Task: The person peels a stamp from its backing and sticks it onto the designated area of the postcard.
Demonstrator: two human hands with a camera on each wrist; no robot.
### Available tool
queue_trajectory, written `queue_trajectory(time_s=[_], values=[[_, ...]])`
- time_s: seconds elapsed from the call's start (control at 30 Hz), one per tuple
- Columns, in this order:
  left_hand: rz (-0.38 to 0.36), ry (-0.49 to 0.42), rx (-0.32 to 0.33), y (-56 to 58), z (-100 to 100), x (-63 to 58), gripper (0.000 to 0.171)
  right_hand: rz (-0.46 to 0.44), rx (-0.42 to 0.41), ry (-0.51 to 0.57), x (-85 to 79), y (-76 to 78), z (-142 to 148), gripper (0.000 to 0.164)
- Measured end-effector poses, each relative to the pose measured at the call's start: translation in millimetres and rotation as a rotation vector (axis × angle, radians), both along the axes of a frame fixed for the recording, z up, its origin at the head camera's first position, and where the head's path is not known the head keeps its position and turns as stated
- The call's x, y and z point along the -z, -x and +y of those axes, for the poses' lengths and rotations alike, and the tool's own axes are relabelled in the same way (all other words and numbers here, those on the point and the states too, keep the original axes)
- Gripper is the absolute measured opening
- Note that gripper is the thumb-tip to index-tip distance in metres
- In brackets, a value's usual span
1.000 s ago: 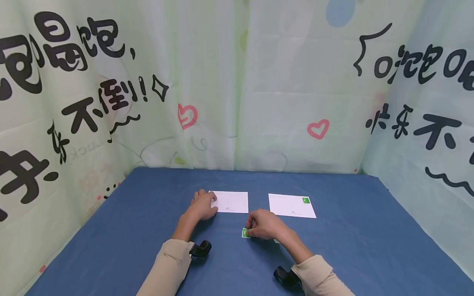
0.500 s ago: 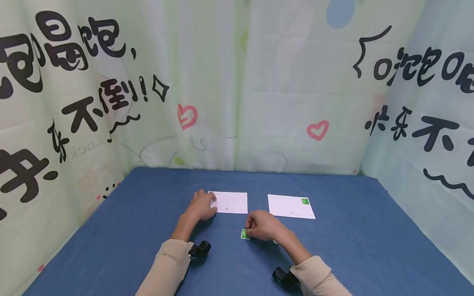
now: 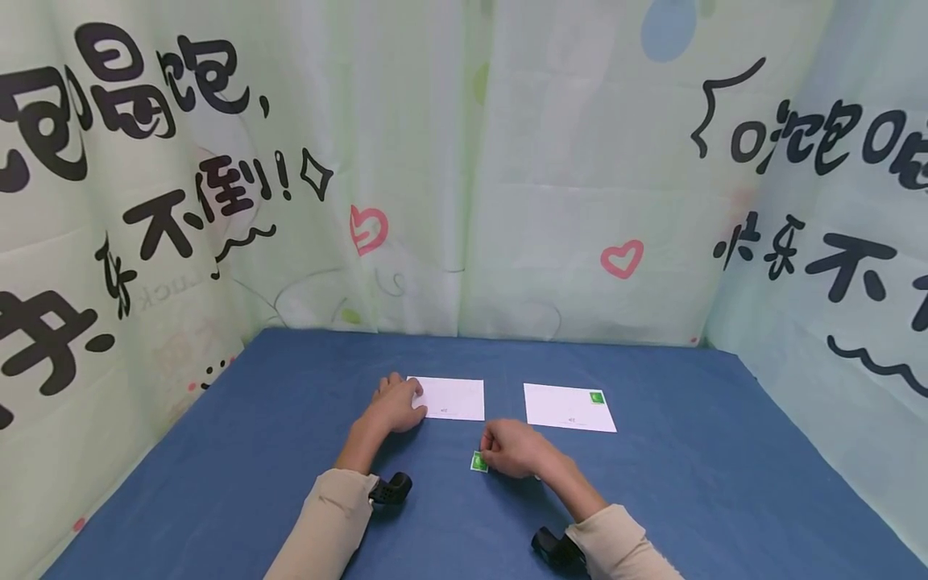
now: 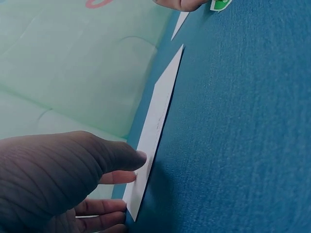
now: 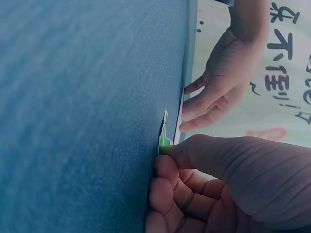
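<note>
A white envelope (image 3: pixel 458 399) lies flat on the blue table, and my left hand (image 3: pixel 395 405) rests over its left end. In the left wrist view the thumb (image 4: pixel 129 156) lies on the envelope's face while the other fingers reach its far edge. Nearer to me, my right hand (image 3: pixel 516 448) pinches a small green stamp with a white border (image 3: pixel 478 462) between thumb and forefinger. Seen from the right wrist, the stamp (image 5: pixel 164 138) is tilted up close over the cloth, its lower part covered by the fingertips.
Right of the first envelope lies a second white envelope (image 3: pixel 554 406), with a green stamp (image 3: pixel 597 397) at its upper right corner. A small pale piece (image 3: pixel 537 478) peeks out beneath the right wrist. Printed curtains (image 3: pixel 536 177) stand around the blue table's (image 3: pixel 674 467) back and sides.
My right hand has drawn slightly toward me with the stamp between its fingers. My left hand stays on the envelope.
</note>
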State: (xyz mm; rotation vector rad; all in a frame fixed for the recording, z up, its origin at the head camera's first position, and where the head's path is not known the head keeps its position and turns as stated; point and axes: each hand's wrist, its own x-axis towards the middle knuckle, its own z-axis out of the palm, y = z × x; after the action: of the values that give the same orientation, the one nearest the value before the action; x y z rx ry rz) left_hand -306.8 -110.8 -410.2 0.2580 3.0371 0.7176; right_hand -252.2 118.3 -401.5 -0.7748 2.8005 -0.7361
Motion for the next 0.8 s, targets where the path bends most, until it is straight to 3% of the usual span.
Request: queue_trajectory(time_s=[0.23,0.47,0.8], values=[[0.006,-0.005,0.01,0.1,-0.7,0.0,0.031,0.01,-0.063,-0.001,-1.4,1.2,0.6,0.025],[-0.016,-0.024,0.016,0.3,-1.1,-3.3,0.036,-0.007,-0.027,0.049,-4.5,0.4,3.2,0.012],[-0.025,-0.062,0.026,-2.2,-0.5,-7.8,0.037,0.019,-0.03,0.075,-10.9,-1.0,4.0,0.009]])
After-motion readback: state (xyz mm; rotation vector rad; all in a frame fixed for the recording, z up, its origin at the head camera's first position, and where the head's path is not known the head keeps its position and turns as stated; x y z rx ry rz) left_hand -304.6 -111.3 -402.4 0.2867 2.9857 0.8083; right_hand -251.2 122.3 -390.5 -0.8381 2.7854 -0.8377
